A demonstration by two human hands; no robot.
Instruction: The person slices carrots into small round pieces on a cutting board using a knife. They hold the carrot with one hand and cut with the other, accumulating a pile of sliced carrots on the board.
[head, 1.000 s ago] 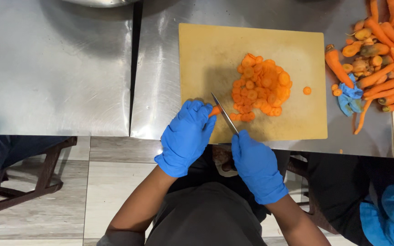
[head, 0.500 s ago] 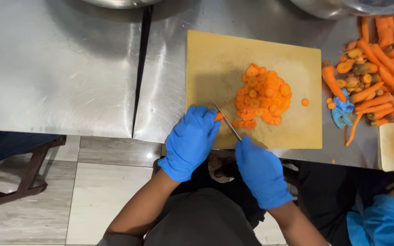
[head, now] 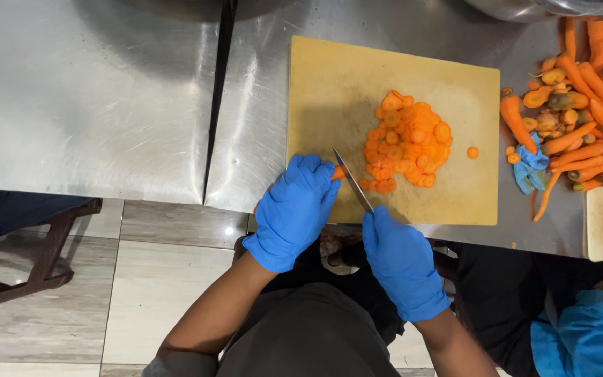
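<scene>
1. Head view, the hands: the left hand (head: pixel 293 209), in a blue glove, is clenched over a carrot (head: pixel 339 172) at the near left edge of the cutting board (head: pixel 329 84); only the carrot's orange tip shows past the fingers. The right hand (head: pixel 400 260), also gloved in blue, grips the handle of a knife (head: pixel 352 180), whose blade slants up and left and ends just beside the carrot tip.

2. Head view, the board: a pile of carrot slices (head: pixel 406 148) lies near the middle of the board, just right of the blade, and one loose slice (head: pixel 472 152) lies apart, further right.

3. Head view, the surroundings: whole carrots and trimmed ends (head: pixel 581 105) are heaped on the steel table (head: pixel 92 91) to the right of the board, with a blue scrap (head: pixel 530 167) among them.

4. Step in hand, as I judge it: slicing the carrot into rounds, with little of it left showing. The next cut calls for the left fingertips to stay curled back from the blade while feeding the short end forward.
</scene>
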